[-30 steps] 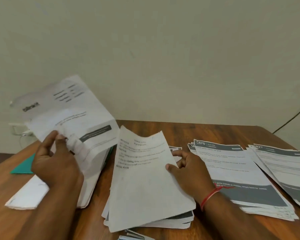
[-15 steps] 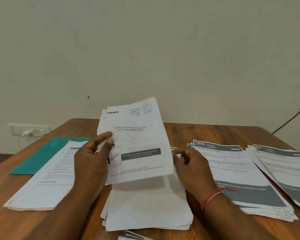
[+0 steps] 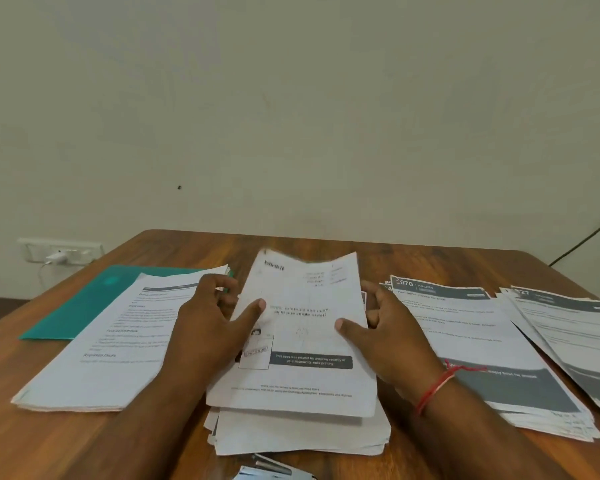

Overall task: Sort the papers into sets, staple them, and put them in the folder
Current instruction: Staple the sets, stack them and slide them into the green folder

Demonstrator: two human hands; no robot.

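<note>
So I had the blinkit sheet (image 3: 302, 341) gripped by both edges, left hand (image 3: 208, 327) and right hand (image 3: 392, 334) with thumbs on top, just over the middle pile (image 3: 298, 434). The green folder (image 3: 84, 306) sat far left, partly under the left pile (image 3: 111, 358).

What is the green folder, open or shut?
Shut, it seems: the green folder lies flat as one cover, and the left paper stack lies on top of it, not inside.
</note>
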